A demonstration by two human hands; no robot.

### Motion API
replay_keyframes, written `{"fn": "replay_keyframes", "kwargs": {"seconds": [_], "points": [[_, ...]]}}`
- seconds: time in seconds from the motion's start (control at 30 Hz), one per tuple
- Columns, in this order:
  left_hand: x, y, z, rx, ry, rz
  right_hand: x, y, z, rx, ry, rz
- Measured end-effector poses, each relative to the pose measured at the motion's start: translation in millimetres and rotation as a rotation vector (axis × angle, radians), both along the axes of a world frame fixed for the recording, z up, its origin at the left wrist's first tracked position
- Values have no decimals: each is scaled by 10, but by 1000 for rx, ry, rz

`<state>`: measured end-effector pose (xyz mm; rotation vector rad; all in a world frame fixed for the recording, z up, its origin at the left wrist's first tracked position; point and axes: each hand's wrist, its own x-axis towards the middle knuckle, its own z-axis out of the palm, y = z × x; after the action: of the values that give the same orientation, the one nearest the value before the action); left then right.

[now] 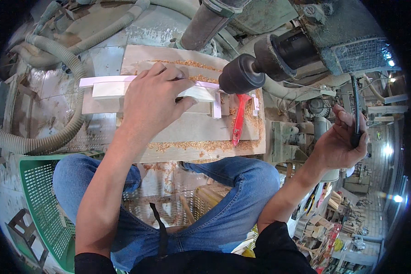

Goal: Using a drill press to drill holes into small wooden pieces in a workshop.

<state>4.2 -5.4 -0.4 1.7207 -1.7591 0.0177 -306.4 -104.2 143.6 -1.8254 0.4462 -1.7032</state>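
Note:
My left hand (pixel 153 96) presses down over a pale wooden piece (pixel 109 90), its thumb and fingers curled round the work. A long whitish strip (pixel 93 81) runs along that piece's far side, its right end by the drill chuck (pixel 242 75). A short white upright strip (pixel 217 107) stands at the right end. At the right, my right hand (pixel 345 139) is closed round a black lever (pixel 356 109) of the machine. The drill bit's tip and the contact under my left palm are hidden.
Wood shavings (pixel 192 145) lie along the edges of the wooden board (pixel 178 156). A red-handled tool (pixel 239 121) rests right of the work. A green basket (pixel 45 201) stands at lower left, below a ribbed hose (pixel 75 109). Wood offcuts (pixel 322 226) are piled at lower right.

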Motion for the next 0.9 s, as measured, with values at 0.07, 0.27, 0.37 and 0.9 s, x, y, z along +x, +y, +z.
{"fn": "replay_keyframes", "kwargs": {"seconds": [0.07, 0.27, 0.37, 0.9], "points": [[2, 2, 5, -4, -7, 2, 16, 0, -1, -6, 1, -9], [5, 4, -5, 7, 37, 8, -33, -42, -42, -14, -11, -35], [24, 14, -18, -12, 63, 7, -88, -47, -48, -12, -36, -32], [45, 8, -7, -8, 181, -27, 117, -11, 33, -50, -101, -173]]}}
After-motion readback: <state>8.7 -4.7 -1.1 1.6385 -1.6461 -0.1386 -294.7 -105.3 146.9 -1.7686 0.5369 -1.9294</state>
